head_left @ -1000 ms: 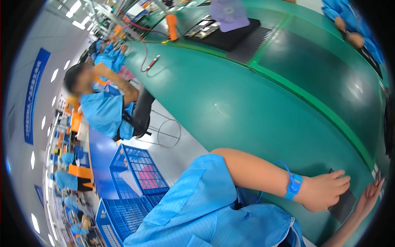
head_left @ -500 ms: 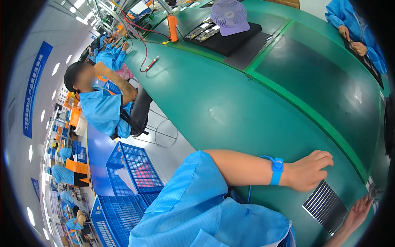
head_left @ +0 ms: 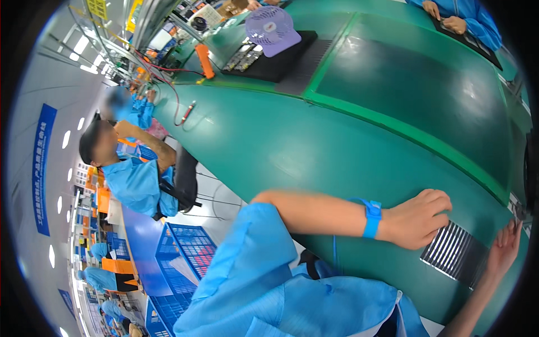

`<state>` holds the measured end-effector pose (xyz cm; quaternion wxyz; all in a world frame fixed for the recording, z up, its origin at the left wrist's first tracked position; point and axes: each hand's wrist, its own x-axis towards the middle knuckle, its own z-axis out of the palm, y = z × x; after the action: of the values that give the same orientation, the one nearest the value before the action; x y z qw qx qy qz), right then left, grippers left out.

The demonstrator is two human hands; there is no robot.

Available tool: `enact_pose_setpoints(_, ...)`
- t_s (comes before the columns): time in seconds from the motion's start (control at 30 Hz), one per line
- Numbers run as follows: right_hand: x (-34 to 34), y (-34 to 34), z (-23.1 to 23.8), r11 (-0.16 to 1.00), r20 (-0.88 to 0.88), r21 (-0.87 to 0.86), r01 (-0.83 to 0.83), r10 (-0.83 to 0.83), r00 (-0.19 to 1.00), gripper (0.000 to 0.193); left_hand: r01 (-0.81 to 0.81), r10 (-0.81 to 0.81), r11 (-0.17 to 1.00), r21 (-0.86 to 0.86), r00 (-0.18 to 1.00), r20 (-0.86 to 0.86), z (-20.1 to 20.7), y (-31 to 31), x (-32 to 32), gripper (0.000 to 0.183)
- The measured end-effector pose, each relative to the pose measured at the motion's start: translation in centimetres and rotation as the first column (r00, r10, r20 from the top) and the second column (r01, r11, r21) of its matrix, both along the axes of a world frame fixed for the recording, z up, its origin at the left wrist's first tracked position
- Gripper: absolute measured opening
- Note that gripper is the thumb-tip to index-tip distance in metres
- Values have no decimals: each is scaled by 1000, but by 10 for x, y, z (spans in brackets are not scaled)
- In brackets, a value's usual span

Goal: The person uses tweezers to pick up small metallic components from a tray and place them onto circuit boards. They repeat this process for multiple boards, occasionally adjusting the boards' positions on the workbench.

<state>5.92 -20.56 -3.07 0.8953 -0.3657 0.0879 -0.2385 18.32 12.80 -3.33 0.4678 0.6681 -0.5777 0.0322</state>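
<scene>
My left hand [head_left: 416,219], with a blue wrist strap [head_left: 373,219] and its cord, rests on the green bench mat. Its fingers curl downward, hiding whatever may be under or in them. Right beside it lies a dark plate with shiny parallel slats [head_left: 456,255], between my two hands. Over at the far right, my right hand [head_left: 503,247] has its fingers drawn together against a small metallic part [head_left: 517,212] at the bench side. That part is blurred near the picture's rim, and its kind cannot be made out.
A raised green edging strip [head_left: 393,126] crosses the bench. Beyond it are a purple fan [head_left: 272,31], a black foam pad [head_left: 300,53] and an orange holder [head_left: 205,60]. A red pen-like tool [head_left: 188,112] lies left. Blue crates [head_left: 193,250] and a seated co-worker [head_left: 135,174] are leftward.
The whole view has turned, shifting the bench and background. My left hand stays curled by the slatted plate, and my right hand remains at the bench's right side.
</scene>
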Motion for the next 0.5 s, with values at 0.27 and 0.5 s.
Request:
enact_pose_setpoints(0.27, 15, 26, -2, 994, -73, 11, 113, -112, 991, 16, 117, -116, 993, -7, 970, -214, -2, 0, 16, 8)
enact_pose_setpoints(0.5, 19, 30, 3, 992, -73, 9, 123, -122, 990, 17, 172, -180, 983, -69, 975, -132, -1, 2, 9, 9)
